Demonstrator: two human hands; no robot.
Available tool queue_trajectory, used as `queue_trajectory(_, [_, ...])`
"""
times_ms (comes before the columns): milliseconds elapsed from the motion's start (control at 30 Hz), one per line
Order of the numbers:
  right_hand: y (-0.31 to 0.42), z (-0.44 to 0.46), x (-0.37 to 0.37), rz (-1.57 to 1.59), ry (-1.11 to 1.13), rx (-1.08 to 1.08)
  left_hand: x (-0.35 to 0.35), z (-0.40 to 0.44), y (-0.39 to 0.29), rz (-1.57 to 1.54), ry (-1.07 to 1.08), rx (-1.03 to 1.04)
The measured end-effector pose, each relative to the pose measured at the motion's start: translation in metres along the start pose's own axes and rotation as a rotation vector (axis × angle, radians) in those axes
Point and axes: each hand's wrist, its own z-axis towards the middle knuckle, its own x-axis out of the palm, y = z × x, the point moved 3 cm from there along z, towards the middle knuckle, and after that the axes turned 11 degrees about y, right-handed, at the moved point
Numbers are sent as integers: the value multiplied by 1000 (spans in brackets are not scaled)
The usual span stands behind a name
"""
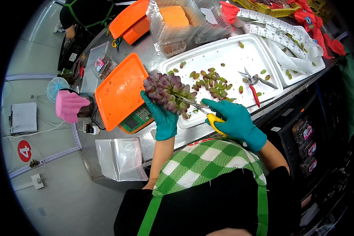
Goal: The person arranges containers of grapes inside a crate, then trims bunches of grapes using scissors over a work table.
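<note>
My left hand (160, 117), in a teal glove, holds a bunch of long dark purple grapes (167, 91) over the left end of a white tray (228, 46). My right hand (236, 121), gloved the same, is closed round the yellow handle of a pair of scissors (214, 120). The scissor blades point left into the stems at the bunch's right side; whether they touch a grape I cannot tell. On the tray lie a smaller green and red grape cluster (216, 84), several loose grapes and red-handled pruning shears (253, 84).
An orange scale (122, 90) stands left of the tray, with a clear plastic bag (120, 159) at the table edge below. Clear plastic boxes (171, 31) are stacked behind. Printed label strips (279, 33) lie across a second white tray (297, 76). Another person (86, 17) is at the upper left.
</note>
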Motion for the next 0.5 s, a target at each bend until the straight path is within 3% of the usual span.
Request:
queue_trajectory(133, [1,1,0,-149,-55,-69,1,-1,-1,34,12,29])
queue_trajectory(500, [7,-3,-9,-189,65,-4,1,-6,-7,213,-43,105])
